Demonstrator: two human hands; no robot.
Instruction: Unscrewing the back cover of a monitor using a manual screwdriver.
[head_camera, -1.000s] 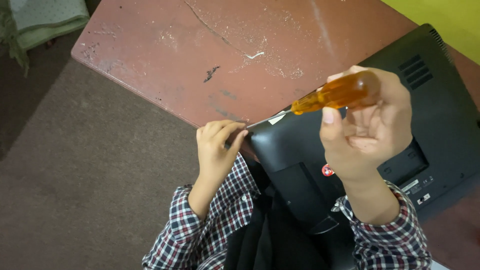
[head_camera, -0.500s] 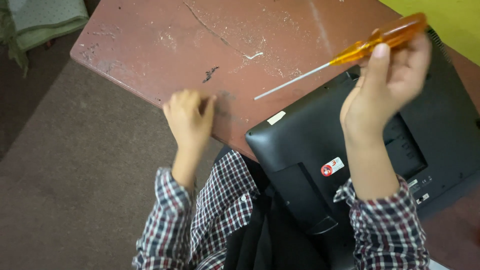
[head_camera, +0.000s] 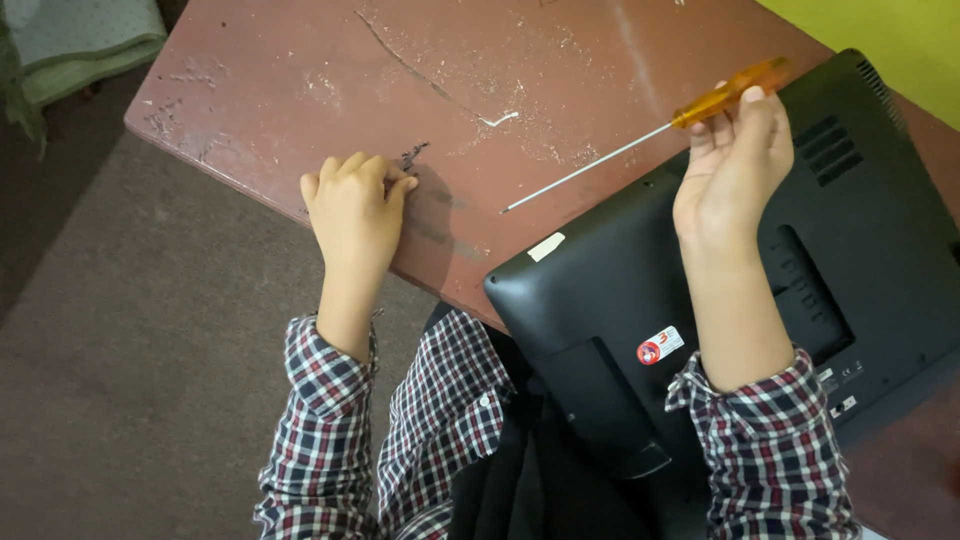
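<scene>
The right hand (head_camera: 735, 165) covers part of the screwdriver's orange handle (head_camera: 728, 95). The black monitor (head_camera: 600, 300) runs off the right and near edges. The left hand (head_camera: 352, 205) curls, hiding whatever its fingertips touch on the surface (head_camera: 300, 70). The sticker's (head_camera: 660, 345) print is too small to tell.

Left hand (head_camera: 355, 205) gone from corner of black monitor (head_camera: 800, 300); a second ago fingers pinched there, now curled on worn red table (head_camera: 300, 70) near its edge. Right hand (head_camera: 735, 165) lifted screwdriver (head_camera: 650, 135) up and away from monitor corner; tip now over table, orange handle by fingertips.
</scene>
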